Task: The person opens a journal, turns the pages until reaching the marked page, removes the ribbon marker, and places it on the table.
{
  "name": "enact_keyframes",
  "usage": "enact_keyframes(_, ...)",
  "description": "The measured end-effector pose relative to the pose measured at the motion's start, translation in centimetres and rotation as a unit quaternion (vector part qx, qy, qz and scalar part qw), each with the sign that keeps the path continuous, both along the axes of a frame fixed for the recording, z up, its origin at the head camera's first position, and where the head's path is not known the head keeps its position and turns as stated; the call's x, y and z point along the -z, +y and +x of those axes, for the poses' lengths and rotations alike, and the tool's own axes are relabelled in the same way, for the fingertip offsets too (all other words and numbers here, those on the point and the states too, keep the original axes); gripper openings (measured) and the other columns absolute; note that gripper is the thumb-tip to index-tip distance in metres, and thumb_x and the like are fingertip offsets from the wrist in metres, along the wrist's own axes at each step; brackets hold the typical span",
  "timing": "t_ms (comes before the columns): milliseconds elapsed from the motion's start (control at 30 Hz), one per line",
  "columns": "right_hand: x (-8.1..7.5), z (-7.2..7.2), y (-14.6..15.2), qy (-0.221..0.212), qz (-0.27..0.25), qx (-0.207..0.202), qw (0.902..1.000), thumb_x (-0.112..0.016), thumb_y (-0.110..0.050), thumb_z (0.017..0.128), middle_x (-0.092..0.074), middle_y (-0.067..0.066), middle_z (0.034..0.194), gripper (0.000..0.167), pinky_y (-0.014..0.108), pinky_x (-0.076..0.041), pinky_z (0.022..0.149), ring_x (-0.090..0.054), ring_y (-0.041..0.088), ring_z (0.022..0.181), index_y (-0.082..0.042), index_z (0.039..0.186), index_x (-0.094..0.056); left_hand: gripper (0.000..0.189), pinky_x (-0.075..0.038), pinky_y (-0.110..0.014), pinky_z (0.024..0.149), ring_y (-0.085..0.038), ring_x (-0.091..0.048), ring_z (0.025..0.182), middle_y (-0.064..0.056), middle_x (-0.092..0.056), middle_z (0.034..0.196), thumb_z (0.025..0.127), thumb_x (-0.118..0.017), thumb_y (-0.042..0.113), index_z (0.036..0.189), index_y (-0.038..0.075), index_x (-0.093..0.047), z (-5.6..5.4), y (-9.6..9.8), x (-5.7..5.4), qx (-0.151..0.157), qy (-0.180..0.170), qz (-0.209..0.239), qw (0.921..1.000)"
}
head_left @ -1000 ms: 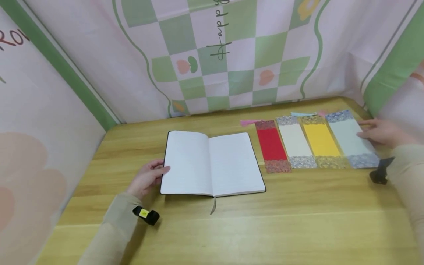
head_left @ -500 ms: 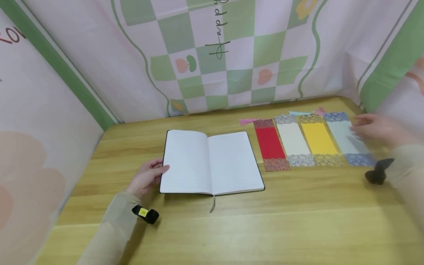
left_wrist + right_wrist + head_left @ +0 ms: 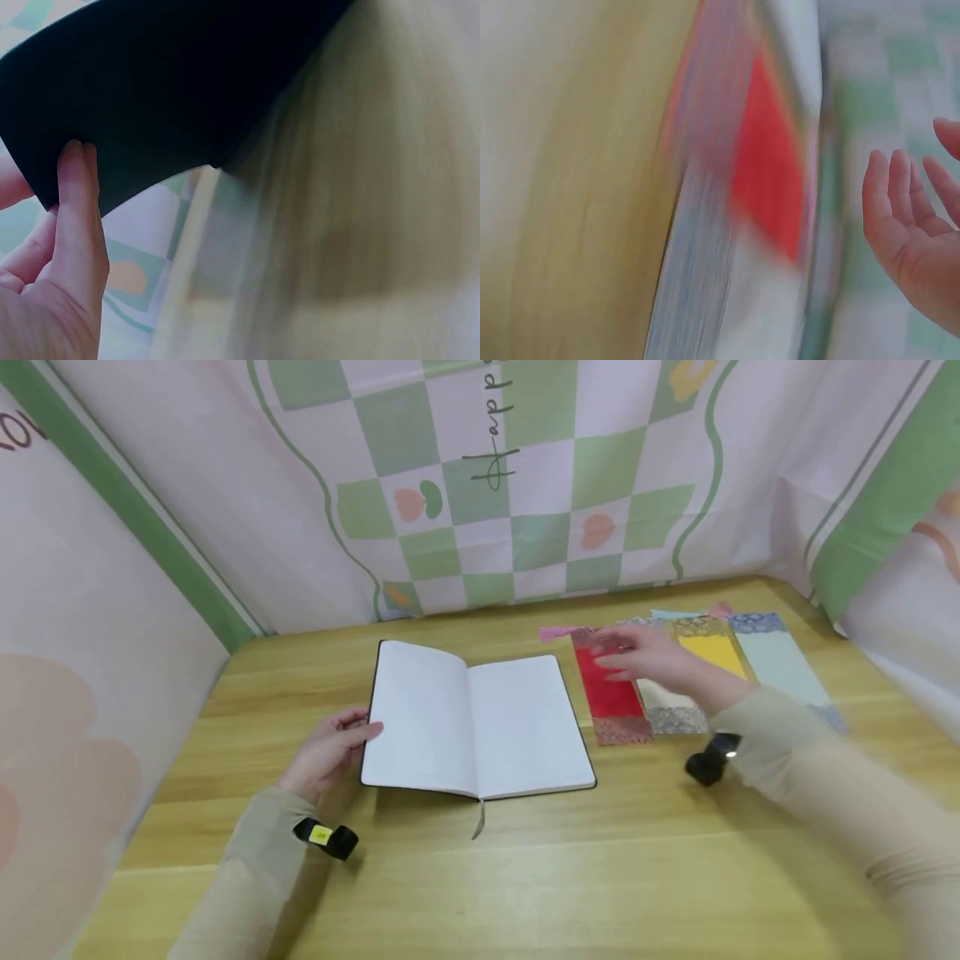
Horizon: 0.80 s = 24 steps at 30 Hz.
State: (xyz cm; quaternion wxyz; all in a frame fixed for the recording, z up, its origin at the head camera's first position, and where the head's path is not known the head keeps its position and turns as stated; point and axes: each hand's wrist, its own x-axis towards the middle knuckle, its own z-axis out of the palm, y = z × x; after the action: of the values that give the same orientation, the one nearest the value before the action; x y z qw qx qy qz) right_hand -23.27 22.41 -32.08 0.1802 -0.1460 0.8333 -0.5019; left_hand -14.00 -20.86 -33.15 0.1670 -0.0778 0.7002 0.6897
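An open notebook (image 3: 532, 727) with white pages lies on the wooden table. My left hand (image 3: 330, 747) pinches its left edge, thumb on the page. In the left wrist view, fingers (image 3: 79, 195) press the black cover (image 3: 165, 82), which is lifted off the table. Over the bookmarks hovers my right hand (image 3: 648, 656), fingers spread and holding nothing, as the right wrist view confirms with its bare palm (image 3: 922, 255). Beneath it lie a red bookmark (image 3: 618, 693) and a white bookmark (image 3: 667, 697), partly covered by the hand and wrist.
Right of these lie a yellow bookmark (image 3: 716, 653), partly hidden by the forearm, and a pale blue bookmark (image 3: 783, 660). A pink tassel (image 3: 557, 633) sticks out at the red one's top. Behind the table hangs a checkered curtain (image 3: 480, 468); a grey ribbon (image 3: 478, 822) trails from the notebook.
My right hand has swept left from the pale blue bookmark to above the red and white ones. The notebook's left side has risen slightly in my left hand.
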Motion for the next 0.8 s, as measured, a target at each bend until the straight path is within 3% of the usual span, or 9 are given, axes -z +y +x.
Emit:
enact_keyframes(100,-0.3,0.8,-5.0,-0.033,-0.043,-0.041,0.9977,-0.053,-0.006,0.095,-0.042,0.03,0.133,0.047,0.045,-0.05,0.091,-0.049,0.042,0.118,0.005,0.138,-0.037,0.011,-0.05,-0.018,0.068,-0.004,-0.056,0.078,0.008,-0.06,0.088,0.093,-0.058,0.008,0.104,0.011,-0.058,-0.2,0.4,-0.6,0.0,0.013,0.008,0.9999)
enact_keyframes(233,-0.5,1.8,-10.5,-0.079,-0.084,-0.087,0.9896,-0.053,-0.006,0.095,-0.042,0.028,0.133,0.049,0.045,-0.051,0.09,-0.048,0.04,0.118,0.002,0.14,-0.035,0.012,-0.05,-0.018,0.07,-0.004,-0.056,0.079,0.008,-0.058,0.089,0.092,-0.058,0.007,0.103,0.011,-0.056,-0.3,1.4,-1.4,0.0,0.02,0.022,0.9996)
enact_keyframes(367,-1.0,2.8,-14.0,-0.102,-0.107,-0.107,0.9833,-0.053,-0.008,0.095,-0.043,0.023,0.132,0.052,0.044,-0.052,0.088,-0.049,0.033,0.117,-0.002,0.143,-0.034,0.027,-0.05,-0.017,0.073,-0.004,-0.056,0.083,0.005,-0.057,0.094,0.092,-0.058,0.006,0.117,0.0,-0.052,-0.5,2.9,-2.1,0.0,0.027,0.024,0.9993)
enact_keyframes(533,-2.0,3.6,-16.1,-0.115,-0.14,-0.105,0.9779,-0.052,-0.01,0.095,-0.044,0.017,0.13,0.051,0.043,-0.052,0.089,-0.05,0.025,0.112,-0.009,0.143,-0.035,0.042,-0.052,-0.019,0.077,-0.004,-0.06,0.087,0.003,-0.06,0.1,0.095,-0.053,0.006,0.132,-0.01,-0.042,-0.4,4.9,-3.0,0.009,0.042,0.043,0.9982)
enact_keyframes(800,-3.0,4.4,-15.8,-0.109,-0.161,-0.079,0.9778,-0.049,-0.016,0.098,-0.041,0.019,0.13,0.05,0.045,-0.051,0.089,-0.045,0.031,0.121,-0.009,0.144,-0.032,0.045,-0.051,-0.035,0.091,-0.013,-0.057,0.1,-0.012,-0.051,0.121,0.098,-0.049,0.008,0.14,-0.003,-0.039,0.4,8.1,-3.8,0.087,0.096,0.036,0.9909)
